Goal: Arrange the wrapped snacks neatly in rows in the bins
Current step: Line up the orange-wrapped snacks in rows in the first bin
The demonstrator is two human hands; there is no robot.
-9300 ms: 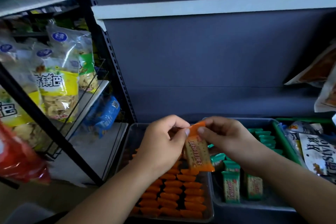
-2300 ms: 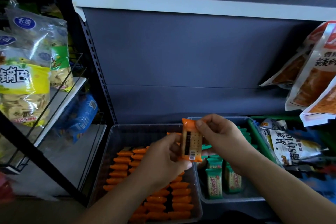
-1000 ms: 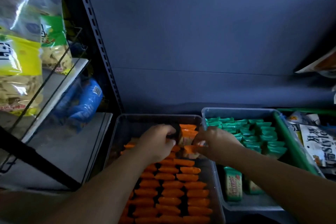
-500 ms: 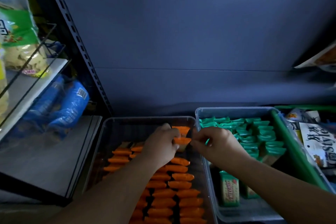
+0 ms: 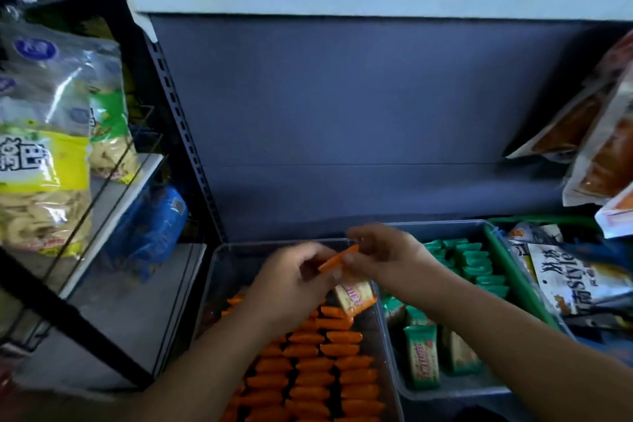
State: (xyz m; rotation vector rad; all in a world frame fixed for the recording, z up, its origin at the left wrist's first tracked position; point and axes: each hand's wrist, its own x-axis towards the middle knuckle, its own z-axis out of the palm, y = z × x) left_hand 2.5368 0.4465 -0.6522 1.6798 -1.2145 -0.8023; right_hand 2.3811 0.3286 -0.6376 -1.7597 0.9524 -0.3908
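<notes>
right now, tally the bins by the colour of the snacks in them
orange bin: 1
green bin: 1
total: 2 bins

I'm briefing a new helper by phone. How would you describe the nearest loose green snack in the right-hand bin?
Below the grey back panel, skip the left bin of orange packets and take the right bin. Its far half has tidy green rows on edge, its near end a few loose ones. Yours is the green snack nearest the front wall, lying flat, label up.
</notes>
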